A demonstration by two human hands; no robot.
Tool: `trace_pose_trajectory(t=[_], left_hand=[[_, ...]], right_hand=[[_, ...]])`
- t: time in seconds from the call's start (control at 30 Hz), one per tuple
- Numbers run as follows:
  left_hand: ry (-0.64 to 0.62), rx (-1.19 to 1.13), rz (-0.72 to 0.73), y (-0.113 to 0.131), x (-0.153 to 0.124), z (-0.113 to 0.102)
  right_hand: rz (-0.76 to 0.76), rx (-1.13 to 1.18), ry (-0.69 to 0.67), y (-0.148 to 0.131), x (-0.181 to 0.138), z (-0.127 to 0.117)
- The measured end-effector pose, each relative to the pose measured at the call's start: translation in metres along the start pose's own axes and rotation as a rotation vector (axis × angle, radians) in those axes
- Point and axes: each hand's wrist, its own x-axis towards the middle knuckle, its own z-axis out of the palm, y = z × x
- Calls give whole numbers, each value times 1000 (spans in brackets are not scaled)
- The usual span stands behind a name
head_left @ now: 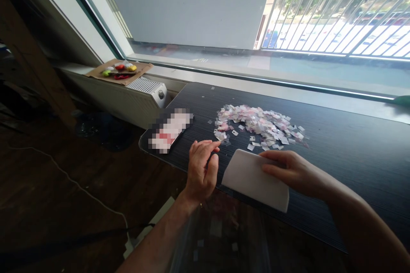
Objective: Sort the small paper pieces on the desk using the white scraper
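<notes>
A pale, slightly curved flat sheet, perhaps stiff card (253, 179), lies at the front edge of the dark desk (336, 170). My right hand (290, 170) grips its right side, thumb on top and fingers at its far edge. To the left of the sheet, my left hand (203, 168) is open, thumb apart from the fingers and nothing visible in it. Its fingertips point at a loose heap of small white, pink and clear square scraps (256, 121). A few scraps lie apart from the heap, close to those fingertips.
A pixelated flat white and red item (171, 130) lies at the desk's left end. Below the front edge is a dim clear container or bag (221, 230) with some scraps. A radiator (150, 87) and cardboard with colourful items (120, 70) stand by the window.
</notes>
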Motion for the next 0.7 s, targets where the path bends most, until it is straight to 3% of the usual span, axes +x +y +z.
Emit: trace_pose_trajectory(t=[0.17,0.37,0.57,0.7], left_hand=[[-10,12,-11,1,1,0],[-10,3,-5,1,0,0],[-6,16,-7,1,1,0],[-4,11,0,1,1,0]], right_hand=[[2,1,-19,-3,-11,3],[30,6,116,9,-22,1],[-11,-10,25,5,-23,8],[-12,-32,114,3,-24,9]])
